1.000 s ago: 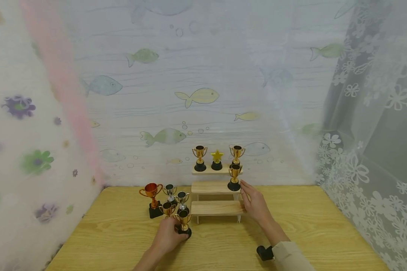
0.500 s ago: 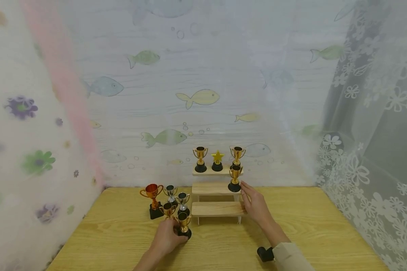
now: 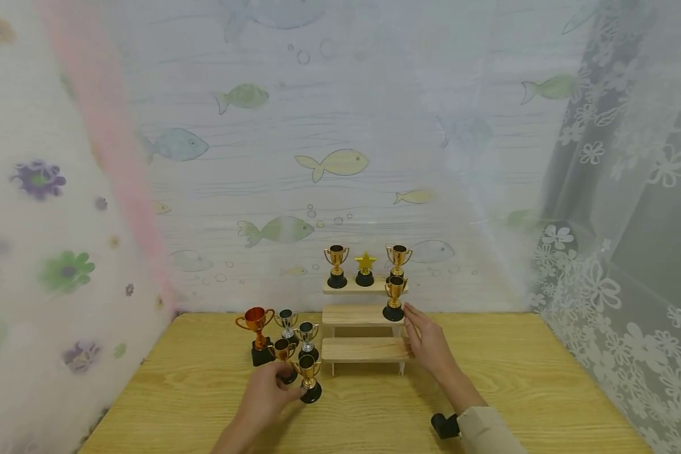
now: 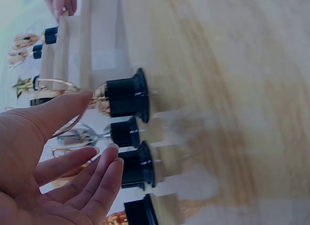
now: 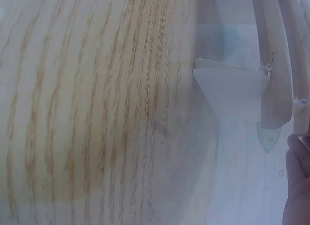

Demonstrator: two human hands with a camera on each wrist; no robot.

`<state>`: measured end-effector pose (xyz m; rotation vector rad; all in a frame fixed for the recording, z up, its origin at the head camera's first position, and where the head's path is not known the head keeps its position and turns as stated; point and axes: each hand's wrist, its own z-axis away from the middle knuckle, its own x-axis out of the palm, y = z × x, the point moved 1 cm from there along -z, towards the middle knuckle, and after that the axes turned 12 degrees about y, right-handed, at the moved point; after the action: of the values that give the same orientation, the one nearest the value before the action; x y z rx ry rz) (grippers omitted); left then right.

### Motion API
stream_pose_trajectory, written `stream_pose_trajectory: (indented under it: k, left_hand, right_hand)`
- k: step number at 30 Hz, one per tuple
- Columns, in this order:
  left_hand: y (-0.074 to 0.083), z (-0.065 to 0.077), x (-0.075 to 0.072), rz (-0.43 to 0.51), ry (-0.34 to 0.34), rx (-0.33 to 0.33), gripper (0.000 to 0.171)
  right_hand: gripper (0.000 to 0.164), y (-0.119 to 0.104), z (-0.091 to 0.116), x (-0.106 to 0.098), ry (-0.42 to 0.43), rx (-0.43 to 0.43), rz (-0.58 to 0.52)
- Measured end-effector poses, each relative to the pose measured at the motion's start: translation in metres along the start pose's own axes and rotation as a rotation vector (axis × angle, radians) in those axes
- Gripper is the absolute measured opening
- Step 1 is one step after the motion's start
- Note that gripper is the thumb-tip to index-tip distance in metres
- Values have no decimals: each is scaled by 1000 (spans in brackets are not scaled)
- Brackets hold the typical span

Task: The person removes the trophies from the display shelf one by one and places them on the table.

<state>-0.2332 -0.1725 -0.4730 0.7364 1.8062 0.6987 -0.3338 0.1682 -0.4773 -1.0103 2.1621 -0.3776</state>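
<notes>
Front gold trophy: upright on counter, front-left of stepped stand. Your left grip just beside it, fingers loosely spread; thumb contact unclear. Behind it, near your left fingers: second gold trophy, two silver trophies, red-orange trophy. Your right grip, fingers straight, at right end of middle step, beside shelf gold trophy. Top step: two more gold trophies, star trophy between.

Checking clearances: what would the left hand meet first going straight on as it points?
The left hand would probably meet the front gold, two-handled trophy with its round black base; whether they touch is unclear.
</notes>
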Motion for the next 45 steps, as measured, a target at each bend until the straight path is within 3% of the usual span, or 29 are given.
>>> stream_pose_trajectory:
  k: [10, 17, 24, 32, 42, 45]
  left_hand:
    - [18, -3, -9, -34, 27, 16, 54]
    - [32, -5, -14, -128, 36, 81, 61]
    - [51, -7, -14, -234, 84, 164, 55]
    - [76, -15, -8, -158, 86, 211, 53]
    - [101, -26, 18, -11, -24, 248, 54]
    - [108, -29, 26, 20, -25, 270, 55]
  right_hand:
    - [36, 0, -1, -1, -1, -7, -2]
    - [37, 0, 1, 0, -2, -2, -4]
    - [37, -1, 0, -1, -8, 13, -11]
    - [37, 2, -1, -1, -11, 8, -17]
    - [37, 0, -1, -2, -9, 17, -20]
    - [37, -2, 0, -2, -7, 20, -25]
